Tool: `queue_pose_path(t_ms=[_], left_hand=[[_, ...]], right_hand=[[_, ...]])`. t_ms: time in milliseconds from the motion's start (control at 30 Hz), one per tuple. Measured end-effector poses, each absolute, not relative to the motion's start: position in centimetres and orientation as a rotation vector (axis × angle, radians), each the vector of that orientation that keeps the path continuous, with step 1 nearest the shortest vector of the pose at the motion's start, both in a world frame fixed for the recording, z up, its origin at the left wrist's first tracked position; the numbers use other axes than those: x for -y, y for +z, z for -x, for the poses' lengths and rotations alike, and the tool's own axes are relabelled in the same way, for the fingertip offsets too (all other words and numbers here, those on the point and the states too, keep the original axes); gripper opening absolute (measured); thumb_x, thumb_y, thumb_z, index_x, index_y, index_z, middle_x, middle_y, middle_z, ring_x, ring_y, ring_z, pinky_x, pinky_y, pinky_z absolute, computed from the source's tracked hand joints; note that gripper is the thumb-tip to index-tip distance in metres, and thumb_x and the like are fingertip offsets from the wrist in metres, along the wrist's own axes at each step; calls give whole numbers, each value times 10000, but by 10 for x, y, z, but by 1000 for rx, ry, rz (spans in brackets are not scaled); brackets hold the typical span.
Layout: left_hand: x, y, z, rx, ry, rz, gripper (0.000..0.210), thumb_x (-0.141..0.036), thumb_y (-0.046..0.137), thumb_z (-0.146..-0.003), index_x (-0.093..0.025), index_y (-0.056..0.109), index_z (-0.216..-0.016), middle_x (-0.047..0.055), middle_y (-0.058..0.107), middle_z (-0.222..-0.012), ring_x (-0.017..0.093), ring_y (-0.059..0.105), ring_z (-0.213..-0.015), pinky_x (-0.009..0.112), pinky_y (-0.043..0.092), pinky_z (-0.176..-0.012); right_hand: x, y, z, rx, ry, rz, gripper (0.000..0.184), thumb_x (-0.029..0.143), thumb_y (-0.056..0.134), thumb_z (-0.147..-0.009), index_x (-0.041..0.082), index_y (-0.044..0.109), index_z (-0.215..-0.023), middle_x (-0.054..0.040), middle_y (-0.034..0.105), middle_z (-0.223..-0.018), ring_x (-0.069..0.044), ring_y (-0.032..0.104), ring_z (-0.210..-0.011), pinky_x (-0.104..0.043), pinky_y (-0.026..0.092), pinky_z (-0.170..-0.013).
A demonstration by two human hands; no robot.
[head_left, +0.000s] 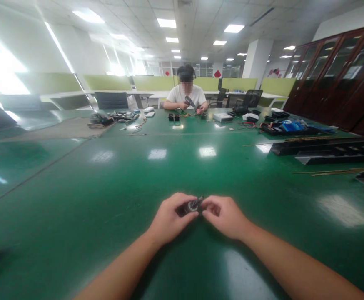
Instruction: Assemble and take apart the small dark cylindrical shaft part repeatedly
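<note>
Low over the green tabletop, my left hand is closed round a small dark cylindrical piece. Its front has a pale ring and a narrow ridged dark tip that points up and to the right; its exact kind cannot be made out. Part of its body is hidden by my left thumb and fingers. Just right of the tip is my right hand, with its fingers curled and a gap between thumb and index finger. Its index fingertip is close to the tip; whether they touch is unclear. Nothing shows in this hand.
Across the table a person in a white shirt holds a dark tool. Small black boxes, a white box and loose wires lie along the far side. Long black metal channels and thin rods are at right.
</note>
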State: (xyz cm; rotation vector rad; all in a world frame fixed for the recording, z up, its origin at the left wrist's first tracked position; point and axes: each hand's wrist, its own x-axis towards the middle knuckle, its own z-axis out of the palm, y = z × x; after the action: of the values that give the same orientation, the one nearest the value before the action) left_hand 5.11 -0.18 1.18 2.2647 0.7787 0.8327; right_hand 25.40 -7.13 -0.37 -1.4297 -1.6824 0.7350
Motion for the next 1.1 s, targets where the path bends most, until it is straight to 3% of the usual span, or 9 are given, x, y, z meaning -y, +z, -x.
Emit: queue_pose_path(t_ms=[233,367,600,1100], left_hand=[[1,8,-51,-790,842,-2292,347,-269,733,-803,-244,665,-1142,48,689,-1032,192,635,-926,313,508,-835],[1,7,-51,-833,876,-2281,257,-220,754,-761,-214,671,-1004,40,681,-971,189,630,-881,295,502,-788],[4,11,-53,-709,875,-2297,224,-181,699,-810,-222,690,-1030,53,691,-1018,189,634,-957,307,508,-866],[2,8,-51,-697,830,-2347,235,-247,707,-842,-247,699,-1076,44,712,-1047,187,648,-974,314,514,-896]], right_hand=[[68,-9,-255,1585,720,1397,341,105,628,-749,190,655,-1079,-13,687,-848,-133,613,-676,-240,494,-645],[69,-8,-255,1619,654,1434,380,123,667,-728,200,655,-1100,-17,679,-862,-140,607,-682,-265,497,-679],[70,-5,-254,1670,601,1388,329,125,682,-730,204,672,-1049,-35,677,-917,-176,624,-814,-283,491,-741],[70,1,-253,1731,577,1328,208,147,700,-768,210,712,-966,-29,681,-914,-176,629,-855,-276,486,-763]])
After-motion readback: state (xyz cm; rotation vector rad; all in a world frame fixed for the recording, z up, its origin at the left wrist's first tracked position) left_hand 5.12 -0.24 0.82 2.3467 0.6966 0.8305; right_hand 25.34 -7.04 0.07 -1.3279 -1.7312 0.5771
